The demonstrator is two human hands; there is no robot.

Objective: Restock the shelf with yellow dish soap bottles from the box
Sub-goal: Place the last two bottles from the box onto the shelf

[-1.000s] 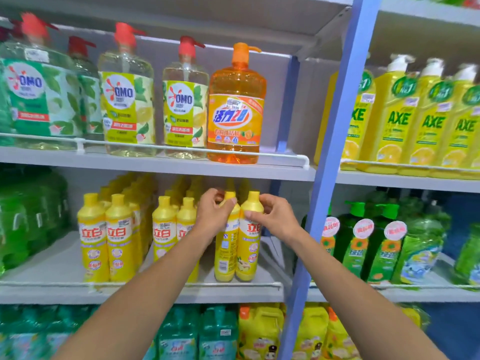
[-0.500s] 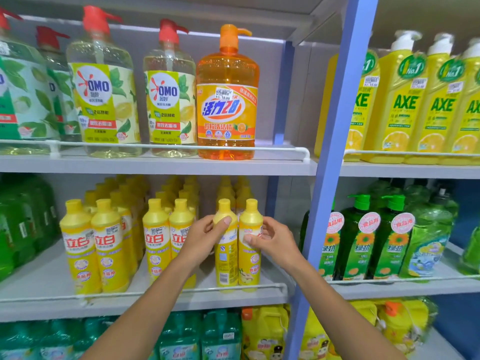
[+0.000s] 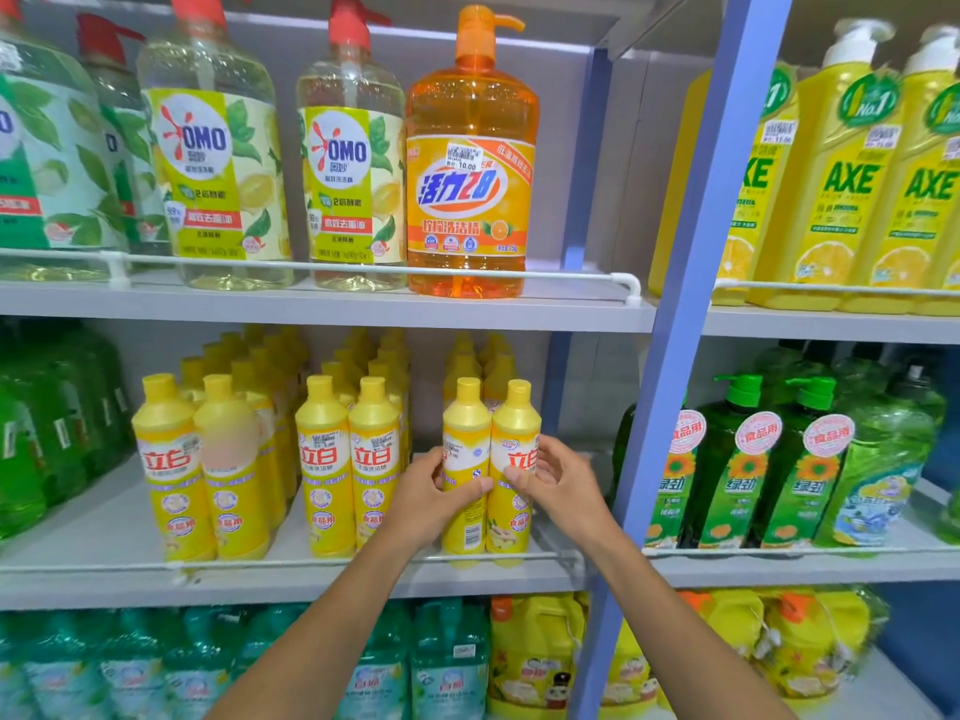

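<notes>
Two yellow bottles (image 3: 466, 532) are stood at the front of the middle shelf (image 3: 98, 543), just behind its rail (image 3: 311, 561). One is grasped by the left grip (image 3: 434, 498), its neighbour by the right grip (image 3: 558, 485). Rows behind appear filled; the box is unseen. The blue post (image 3: 675, 387) stands near; bare shelf remains leftward.
</notes>
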